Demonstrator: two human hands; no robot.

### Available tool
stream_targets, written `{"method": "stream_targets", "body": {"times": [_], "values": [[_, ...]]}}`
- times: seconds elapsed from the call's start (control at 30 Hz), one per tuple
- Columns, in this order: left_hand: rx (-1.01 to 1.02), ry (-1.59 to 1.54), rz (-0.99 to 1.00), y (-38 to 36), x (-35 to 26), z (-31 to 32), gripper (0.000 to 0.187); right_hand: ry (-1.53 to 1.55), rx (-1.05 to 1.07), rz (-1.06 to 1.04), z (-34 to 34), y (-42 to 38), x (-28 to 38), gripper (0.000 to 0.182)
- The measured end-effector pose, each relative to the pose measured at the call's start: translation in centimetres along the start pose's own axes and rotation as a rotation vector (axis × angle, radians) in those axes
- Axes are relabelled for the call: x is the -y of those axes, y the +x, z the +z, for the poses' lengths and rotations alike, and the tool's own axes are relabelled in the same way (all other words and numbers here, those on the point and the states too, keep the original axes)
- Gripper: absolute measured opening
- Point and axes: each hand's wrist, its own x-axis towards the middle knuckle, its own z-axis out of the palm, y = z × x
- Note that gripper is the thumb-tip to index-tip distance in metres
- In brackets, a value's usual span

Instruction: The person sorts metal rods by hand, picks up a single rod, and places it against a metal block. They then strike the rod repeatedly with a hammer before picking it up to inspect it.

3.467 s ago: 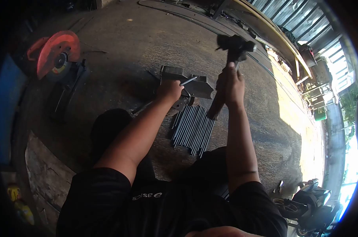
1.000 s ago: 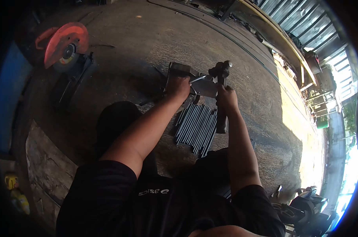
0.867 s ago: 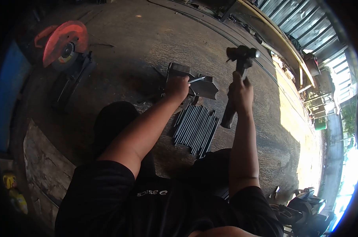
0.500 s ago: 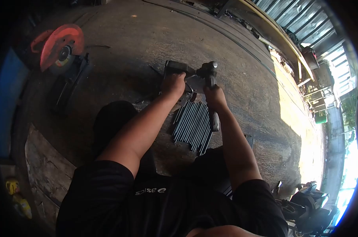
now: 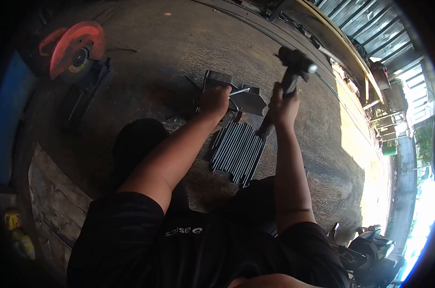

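Observation:
My left hand is closed around a thin metal rod, whose bright end sticks out to the right. Beneath that rod stands a dark metal block like an anvil, partly hidden by the hand. In my right hand is a hammer, gripped by its handle and raised to the right of the block, its head slightly blurred. Just below the block, a row of metal rods lies side by side on the floor.
A cut-off saw with a red guard stands at the upper left. Long bars run along the floor at the top. A worn board lies at lower left, and a motorcycle is at lower right.
My right hand has lifted the hammer up and to the right, away from the block. The rod's end now shows past my left hand, which has barely moved.

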Motion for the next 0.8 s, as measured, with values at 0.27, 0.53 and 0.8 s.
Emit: {"method": "stream_targets", "body": {"times": [0.27, 0.53, 0.8], "values": [[0.004, 0.009, -0.025, 0.4, 0.3, 0.9, 0.02, -0.257, 0.301, 0.301, 2.1, -0.7, -8.7, 0.037], [0.096, -0.021, -0.035, 0.3, -0.7, -0.8, 0.021, 0.314, 0.011, 0.084, -3.8, 1.6, 5.3, 0.03], [-0.037, 0.008, 0.013, 1.4, -0.1, 0.2, 0.016, -0.378, 0.332, 0.322, 2.4, -0.4, -4.6, 0.048]]}}
